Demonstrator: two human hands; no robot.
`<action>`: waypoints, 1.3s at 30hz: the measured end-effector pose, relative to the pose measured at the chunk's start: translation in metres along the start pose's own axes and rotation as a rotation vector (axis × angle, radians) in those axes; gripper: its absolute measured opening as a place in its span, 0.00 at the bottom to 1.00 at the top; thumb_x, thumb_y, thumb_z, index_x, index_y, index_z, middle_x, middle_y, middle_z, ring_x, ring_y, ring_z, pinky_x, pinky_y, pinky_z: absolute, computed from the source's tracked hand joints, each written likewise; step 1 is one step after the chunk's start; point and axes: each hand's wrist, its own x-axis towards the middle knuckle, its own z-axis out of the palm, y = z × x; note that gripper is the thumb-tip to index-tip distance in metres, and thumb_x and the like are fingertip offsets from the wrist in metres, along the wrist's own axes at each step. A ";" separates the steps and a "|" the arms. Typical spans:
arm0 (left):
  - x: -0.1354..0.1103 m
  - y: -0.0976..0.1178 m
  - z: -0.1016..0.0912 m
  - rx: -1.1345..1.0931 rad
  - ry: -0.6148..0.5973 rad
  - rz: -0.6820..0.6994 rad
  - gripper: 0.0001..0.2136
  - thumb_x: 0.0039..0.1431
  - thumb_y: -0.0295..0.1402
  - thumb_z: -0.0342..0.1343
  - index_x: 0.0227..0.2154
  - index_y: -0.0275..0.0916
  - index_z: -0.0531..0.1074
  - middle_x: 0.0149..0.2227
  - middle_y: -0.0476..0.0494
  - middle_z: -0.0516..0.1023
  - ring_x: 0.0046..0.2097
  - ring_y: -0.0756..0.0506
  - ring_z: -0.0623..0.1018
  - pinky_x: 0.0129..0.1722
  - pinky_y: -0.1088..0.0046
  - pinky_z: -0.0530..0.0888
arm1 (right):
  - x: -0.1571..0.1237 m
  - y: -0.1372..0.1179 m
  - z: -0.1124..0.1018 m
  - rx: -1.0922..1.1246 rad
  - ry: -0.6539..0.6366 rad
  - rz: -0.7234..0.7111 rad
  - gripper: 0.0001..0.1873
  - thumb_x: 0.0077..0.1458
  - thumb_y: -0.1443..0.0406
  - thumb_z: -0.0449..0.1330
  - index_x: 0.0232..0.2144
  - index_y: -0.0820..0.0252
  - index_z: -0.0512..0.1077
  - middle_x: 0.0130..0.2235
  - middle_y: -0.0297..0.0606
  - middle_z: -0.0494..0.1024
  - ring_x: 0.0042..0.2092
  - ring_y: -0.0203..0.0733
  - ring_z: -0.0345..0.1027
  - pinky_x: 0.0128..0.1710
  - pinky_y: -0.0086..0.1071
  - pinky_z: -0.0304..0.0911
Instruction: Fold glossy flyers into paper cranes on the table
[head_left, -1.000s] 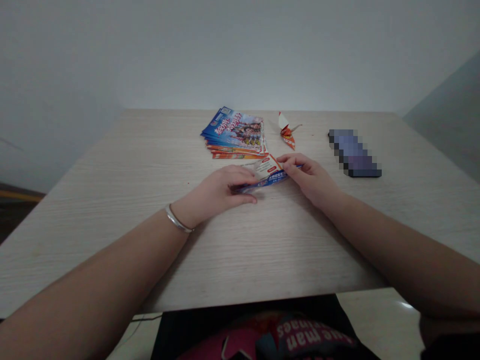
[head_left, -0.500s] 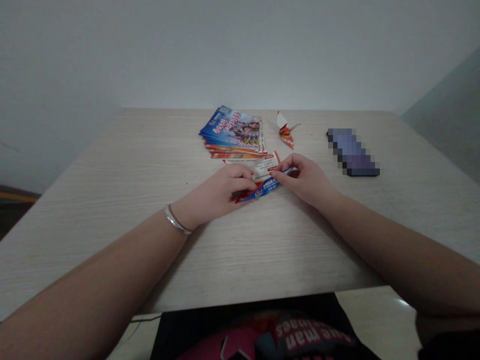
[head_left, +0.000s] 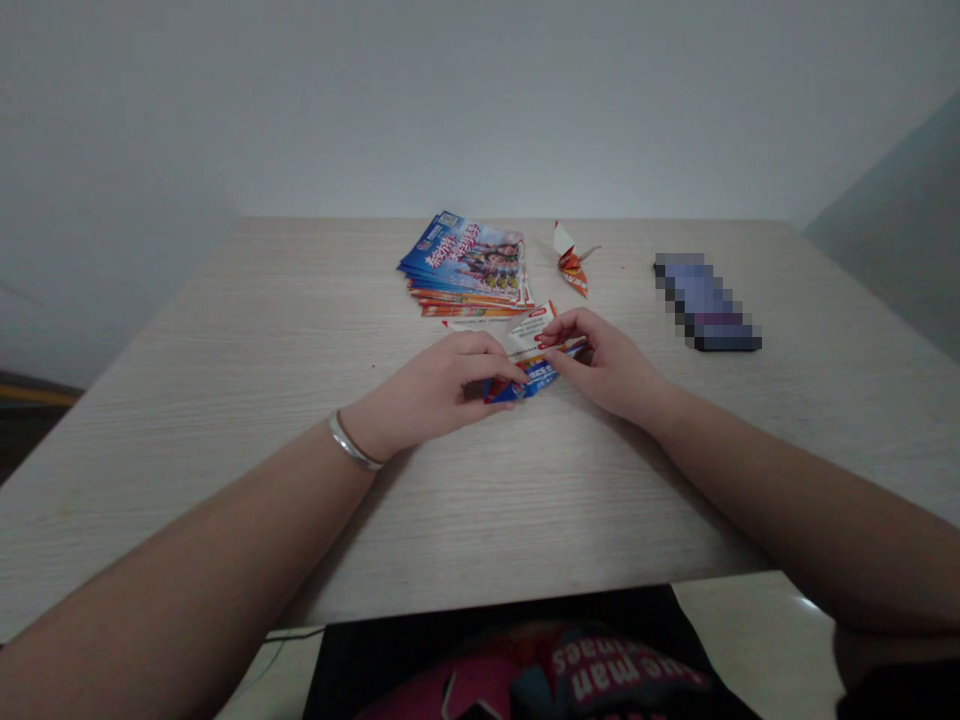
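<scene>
You have the folded paper [head_left: 529, 345] at five o'clock from the fanned leaflets [head_left: 474, 258], left hand [head_left: 446, 387] curled over its nine-o'clock side, grip unclear, right hand [head_left: 619, 368] pinching three o'clock, seemingly to steady the folds.

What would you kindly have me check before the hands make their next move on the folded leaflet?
1. Left hand on the folded leaflet: ok, at its left part.
2. Right hand on the leaflet: ok, thumb and fingers at its right part.
3. Folded edges lined up: cannot tell, fingers cover some of them.
4. Leaflet apart from the flyer stack: cannot tell, its far edge lies very close.
5. Paper crane apart from both hands: ok, beyond the right hand.
6. Phone apart from both hands: ok.
</scene>
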 end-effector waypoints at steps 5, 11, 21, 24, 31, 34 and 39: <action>-0.002 -0.001 0.001 0.013 0.062 -0.034 0.09 0.64 0.33 0.58 0.45 0.41 0.78 0.42 0.43 0.80 0.44 0.46 0.77 0.48 0.66 0.74 | -0.002 -0.008 -0.006 -0.325 0.126 0.097 0.17 0.52 0.54 0.63 0.40 0.57 0.69 0.33 0.35 0.73 0.31 0.39 0.65 0.30 0.35 0.59; 0.000 0.001 0.005 0.127 0.058 0.007 0.09 0.64 0.33 0.57 0.44 0.39 0.78 0.44 0.40 0.80 0.46 0.44 0.78 0.48 0.64 0.75 | -0.002 -0.015 -0.003 -0.380 0.012 0.220 0.16 0.54 0.50 0.62 0.32 0.56 0.67 0.26 0.31 0.72 0.26 0.37 0.63 0.26 0.33 0.54; 0.001 0.002 0.007 0.124 0.048 0.002 0.11 0.63 0.28 0.55 0.46 0.37 0.78 0.44 0.39 0.79 0.46 0.45 0.78 0.48 0.66 0.76 | 0.003 0.003 0.002 -0.108 0.165 0.021 0.09 0.51 0.59 0.65 0.34 0.56 0.73 0.36 0.37 0.78 0.36 0.40 0.70 0.31 0.34 0.64; 0.000 0.002 0.008 0.144 0.040 -0.004 0.11 0.62 0.27 0.56 0.45 0.38 0.78 0.45 0.40 0.79 0.46 0.45 0.77 0.49 0.66 0.76 | 0.002 0.002 0.005 -0.042 0.210 0.012 0.11 0.50 0.60 0.66 0.36 0.56 0.72 0.40 0.38 0.78 0.39 0.42 0.72 0.31 0.34 0.68; 0.000 0.002 0.009 0.135 0.048 -0.018 0.10 0.62 0.28 0.56 0.44 0.38 0.78 0.45 0.39 0.78 0.46 0.44 0.77 0.49 0.64 0.76 | -0.001 -0.005 0.007 0.176 0.205 0.073 0.19 0.46 0.61 0.68 0.41 0.55 0.70 0.34 0.34 0.78 0.34 0.38 0.73 0.34 0.35 0.72; 0.000 0.002 0.008 0.118 0.049 -0.022 0.11 0.62 0.28 0.55 0.45 0.38 0.78 0.45 0.39 0.78 0.46 0.44 0.77 0.49 0.63 0.76 | 0.001 -0.004 0.006 0.208 0.200 0.147 0.15 0.46 0.60 0.69 0.36 0.56 0.71 0.31 0.34 0.78 0.31 0.39 0.72 0.34 0.37 0.72; 0.000 0.005 0.006 0.110 0.017 -0.003 0.14 0.61 0.28 0.54 0.49 0.37 0.76 0.48 0.37 0.77 0.49 0.43 0.76 0.51 0.63 0.74 | 0.004 -0.005 0.004 0.265 0.243 0.136 0.11 0.47 0.61 0.69 0.32 0.56 0.72 0.30 0.35 0.79 0.31 0.39 0.73 0.35 0.38 0.72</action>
